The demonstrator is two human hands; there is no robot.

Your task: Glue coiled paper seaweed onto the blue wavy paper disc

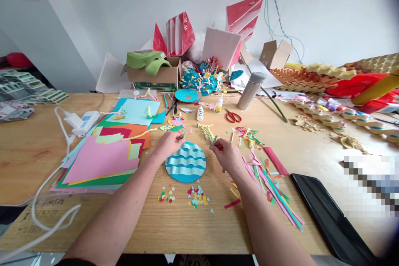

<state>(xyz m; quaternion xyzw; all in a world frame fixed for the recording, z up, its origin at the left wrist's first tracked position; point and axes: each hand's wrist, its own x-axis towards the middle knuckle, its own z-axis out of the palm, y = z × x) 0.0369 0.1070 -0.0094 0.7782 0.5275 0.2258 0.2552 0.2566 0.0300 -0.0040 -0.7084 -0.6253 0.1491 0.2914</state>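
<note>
On the table lies a round blue disc (186,175) covered with wavy pale-blue paper bands. My left hand (170,146) is just above its upper left edge, thumb and fingertips pinched on a small pale-green paper piece (183,134). To the disc's upper right, my right hand (227,154) has its fingers closed at the near end of the pleated yellow and green paper strips (206,132). Exactly how many strips those fingers grip is hidden. Paper fish cut-outs (176,123) lie beyond my left hand. Small paper dots (166,195) and triangles (198,196) are scattered below the disc.
Coloured paper sheets (99,160) are stacked at left, beside a white power strip (86,122). A glue bottle (200,113), red scissors (233,116) and a steel flask (251,90) stand or lie behind. Paper strips (274,187) and a black tray-like object (324,212) lie right.
</note>
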